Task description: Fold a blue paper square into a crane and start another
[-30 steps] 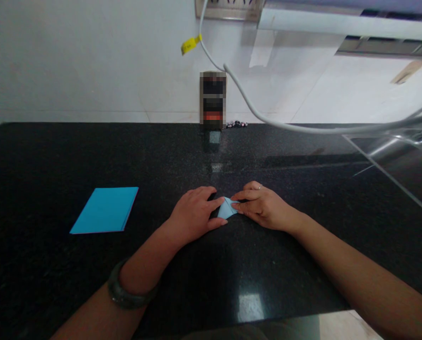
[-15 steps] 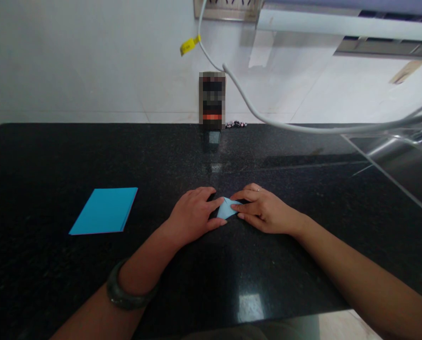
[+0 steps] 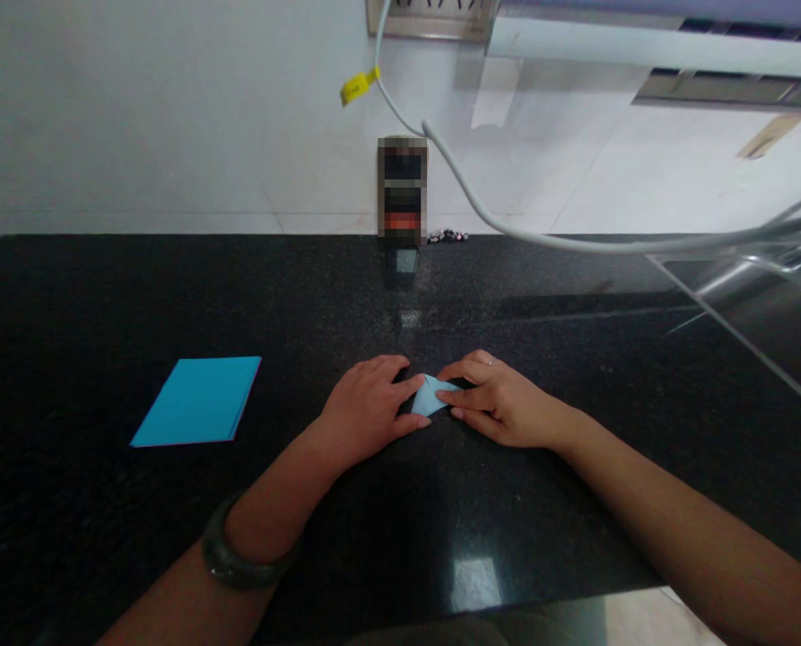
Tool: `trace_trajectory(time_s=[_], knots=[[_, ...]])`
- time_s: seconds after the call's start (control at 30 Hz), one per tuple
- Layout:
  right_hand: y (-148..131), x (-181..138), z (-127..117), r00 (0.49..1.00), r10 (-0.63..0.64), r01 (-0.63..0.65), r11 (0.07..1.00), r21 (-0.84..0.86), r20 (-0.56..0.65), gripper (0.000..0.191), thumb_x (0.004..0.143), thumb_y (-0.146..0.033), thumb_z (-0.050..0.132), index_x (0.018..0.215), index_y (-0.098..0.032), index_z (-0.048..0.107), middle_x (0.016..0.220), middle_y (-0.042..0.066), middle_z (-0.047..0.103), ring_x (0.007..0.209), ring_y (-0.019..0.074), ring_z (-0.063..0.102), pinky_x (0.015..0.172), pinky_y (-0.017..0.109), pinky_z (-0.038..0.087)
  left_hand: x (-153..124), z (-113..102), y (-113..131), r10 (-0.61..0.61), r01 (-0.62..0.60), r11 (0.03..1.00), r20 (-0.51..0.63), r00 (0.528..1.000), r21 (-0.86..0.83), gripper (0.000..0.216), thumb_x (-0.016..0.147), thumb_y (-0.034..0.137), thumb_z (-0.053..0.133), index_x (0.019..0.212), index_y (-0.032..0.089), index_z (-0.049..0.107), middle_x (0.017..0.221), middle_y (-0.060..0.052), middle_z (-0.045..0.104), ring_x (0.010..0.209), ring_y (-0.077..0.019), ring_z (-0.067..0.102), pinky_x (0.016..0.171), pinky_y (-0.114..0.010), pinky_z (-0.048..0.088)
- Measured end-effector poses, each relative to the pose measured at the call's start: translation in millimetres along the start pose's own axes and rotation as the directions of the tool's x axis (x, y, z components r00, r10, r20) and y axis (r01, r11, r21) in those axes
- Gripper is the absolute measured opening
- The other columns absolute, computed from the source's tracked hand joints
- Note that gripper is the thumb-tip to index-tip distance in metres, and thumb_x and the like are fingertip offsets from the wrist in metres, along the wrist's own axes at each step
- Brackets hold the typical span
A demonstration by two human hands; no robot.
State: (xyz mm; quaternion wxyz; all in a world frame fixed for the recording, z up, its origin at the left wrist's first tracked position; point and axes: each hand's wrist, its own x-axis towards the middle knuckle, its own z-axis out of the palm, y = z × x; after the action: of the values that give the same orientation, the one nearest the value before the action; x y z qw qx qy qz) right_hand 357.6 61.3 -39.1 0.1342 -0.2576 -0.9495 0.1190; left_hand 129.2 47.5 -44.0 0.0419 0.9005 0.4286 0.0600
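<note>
A small folded piece of light blue paper [image 3: 428,398] lies flat on the black countertop [image 3: 373,556], between my two hands. From the left, my left hand [image 3: 370,404] holds its edge down with forefinger and thumb; a dark bangle circles that forearm. My right hand [image 3: 498,399], wearing a ring, presses on the paper's right side with its fingertips. Those fingers partly cover the right end of the folded paper. Well to the left of my hands lies a stack of square blue paper [image 3: 198,401].
A blurred-out upright object [image 3: 404,190] stands against the wall, with a small beaded string [image 3: 448,236] beside it. A white cable [image 3: 481,208] with a yellow tag [image 3: 358,87] hangs across the upper right. The sink [image 3: 770,305] is at the right.
Almost nothing differs. The fingers of my right hand have shifted very slightly on the folded paper; my left hand stays in place.
</note>
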Motion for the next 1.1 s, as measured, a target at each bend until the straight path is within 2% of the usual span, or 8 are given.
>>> trace_trajectory(time_s=[0.2, 0.33, 0.47, 0.57, 0.9, 1.1], knots=[[-0.8, -0.1, -2.4, 0.999, 0.027, -0.027, 0.999, -0.02, 0.016, 0.031, 0.086, -0.026, 0.049, 0.113, -0.02, 0.063, 0.114, 0.013, 0.053, 0.097, 0.0223, 0.047, 0.085, 0.041, 0.039, 0.4, 0.8, 0.6, -0.017, 0.017, 1.0, -0.003, 1.0, -0.01, 0.048, 0.077, 0.048, 0.055, 0.117, 0.022, 0.056, 0.124, -0.012, 0.052, 0.114, -0.0272, 0.048, 0.092, -0.042, 0.041], [-1.7, 0.8, -3.6, 0.999, 0.027, -0.027, 0.999, -0.03, 0.018, 0.03, 0.086, -0.027, 0.049, 0.11, -0.021, 0.064, 0.114, 0.013, 0.053, 0.097, 0.0229, 0.048, 0.084, 0.042, 0.039, 0.9, 1.3, 1.7, -0.031, 0.031, 0.999, -0.029, 0.999, -0.025, 0.064, 0.077, 0.059, 0.048, 0.124, 0.016, 0.049, 0.121, -0.014, 0.053, 0.112, -0.0271, 0.049, 0.092, -0.041, 0.04], [-2.9, 1.9, -4.3, 1.0, 0.022, -0.021, 0.999, -0.029, 0.018, 0.029, 0.085, -0.027, 0.049, 0.108, -0.019, 0.065, 0.11, 0.013, 0.055, 0.095, 0.0223, 0.049, 0.083, 0.041, 0.039, 0.8, 1.8, 5.5, -0.011, 0.012, 1.0, -0.02, 1.0, 0.009, 0.067, 0.078, 0.061, 0.042, 0.135, 0.026, 0.035, 0.123, -0.013, 0.05, 0.114, -0.0288, 0.046, 0.09, -0.043, 0.039], [-2.6, 2.0, -4.6, 0.999, 0.03, -0.029, 0.999, -0.025, 0.014, 0.028, 0.085, -0.028, 0.05, 0.106, -0.02, 0.066, 0.11, 0.013, 0.055, 0.095, 0.0225, 0.048, 0.084, 0.041, 0.039, 0.6, 3.4, 8.3, -0.028, 0.028, 0.999, 0.004, 1.0, 0.036, 0.064, 0.077, 0.063, 0.041, 0.133, 0.031, 0.038, 0.126, -0.013, 0.047, 0.117, -0.0315, 0.043, 0.091, -0.047, 0.036], [-1.7, 1.3, -4.9, 0.997, 0.069, -0.068, 0.997, -0.031, 0.042, 0.028, 0.085, -0.03, 0.05, 0.108, -0.024, 0.065, 0.114, 0.012, 0.052, 0.1, 0.0238, 0.048, 0.085, 0.043, 0.038, 0.8, 3.5, 15.5, -0.075, 0.074, 0.997, 0.041, 0.996, 0.024, 0.073, 0.075, 0.07, 0.034, 0.13, 0.023, 0.043, 0.131, -0.016, 0.045, 0.12, -0.0331, 0.04, 0.095, -0.051, 0.033], [-1.2, 0.4, -4.1, 0.997, 0.074, -0.073, 0.997, -0.029, 0.025, 0.027, 0.085, -0.03, 0.051, 0.106, -0.024, 0.067, 0.113, 0.013, 0.052, 0.097, 0.0234, 0.048, 0.082, 0.042, 0.039, -1.9, 8.3, 22.8, -0.133, 0.131, 0.991, 0.043, 0.99, 0.036, 0.091, 0.072, 0.075, 0.029, 0.134, 0.009, 0.035, 0.135, -0.022, 0.04, 0.125, -0.0334, 0.034, 0.1, -0.051, 0.027]])
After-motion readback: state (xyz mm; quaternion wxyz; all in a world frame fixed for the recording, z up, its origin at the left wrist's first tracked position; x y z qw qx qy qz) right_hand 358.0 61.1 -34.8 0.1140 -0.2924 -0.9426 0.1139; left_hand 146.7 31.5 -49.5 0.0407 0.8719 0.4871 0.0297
